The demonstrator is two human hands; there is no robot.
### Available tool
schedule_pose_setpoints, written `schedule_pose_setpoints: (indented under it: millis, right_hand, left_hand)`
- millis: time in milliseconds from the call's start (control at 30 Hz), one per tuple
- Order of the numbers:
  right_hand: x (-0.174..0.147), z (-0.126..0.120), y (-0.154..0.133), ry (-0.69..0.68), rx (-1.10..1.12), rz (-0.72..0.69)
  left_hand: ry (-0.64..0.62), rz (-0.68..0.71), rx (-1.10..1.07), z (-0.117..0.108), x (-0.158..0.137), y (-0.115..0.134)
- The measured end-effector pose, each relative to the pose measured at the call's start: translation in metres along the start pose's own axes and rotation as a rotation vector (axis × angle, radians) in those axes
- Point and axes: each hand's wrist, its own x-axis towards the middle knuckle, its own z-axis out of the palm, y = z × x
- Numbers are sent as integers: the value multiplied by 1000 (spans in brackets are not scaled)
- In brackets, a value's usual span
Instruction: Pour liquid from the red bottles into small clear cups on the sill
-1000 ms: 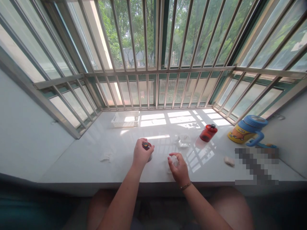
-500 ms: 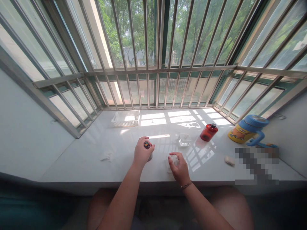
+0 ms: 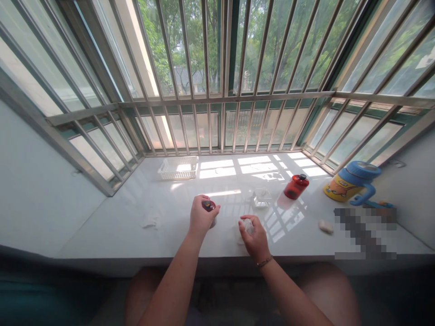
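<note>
My left hand (image 3: 200, 216) is closed around a small dark red bottle (image 3: 211, 206) with a dark top, just above the white ledge. Fingers cover most of the bottle's body. To its right, my right hand (image 3: 254, 236) curls around a whitish, crumpled-looking thing (image 3: 248, 226). The palm partly hides that thing, and its exact kind does not show. A clear, square glass dish (image 3: 261, 198) stands beyond the right hand. Farther right is a larger red bottle (image 3: 295, 187) with a black cap.
On the white ledge (image 3: 112, 226), a white mesh basket (image 3: 179, 168) stands near the barred window. A crumpled white scrap (image 3: 149, 222) lies at left. On the right are a blue and yellow jug (image 3: 351, 181), a small pale lump (image 3: 326, 227) and a blurred-out patch.
The small bottle in my left hand has tipped slightly, and more of its red top shows. My right hand has hardly moved.
</note>
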Motion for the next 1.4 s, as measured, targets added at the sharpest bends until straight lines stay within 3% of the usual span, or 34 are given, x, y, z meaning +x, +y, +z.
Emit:
schedule_pose_setpoints:
  millis: [133,333,533,1400]
  right_hand:
    - [0,0,-1,8,-9,-8]
    - [0,1,2,11,-12,-13]
    - [0,1,3,13,-3,-15]
    - [1,0,0,4,60,19]
  left_hand:
    - [6,-49,-21,-1,-1,2]
    - [-44,78,-11,-2,2,1]
    - [-17,-133,-2,0,-1,1]
    - [-47,-94,-11,-2,-1,7]
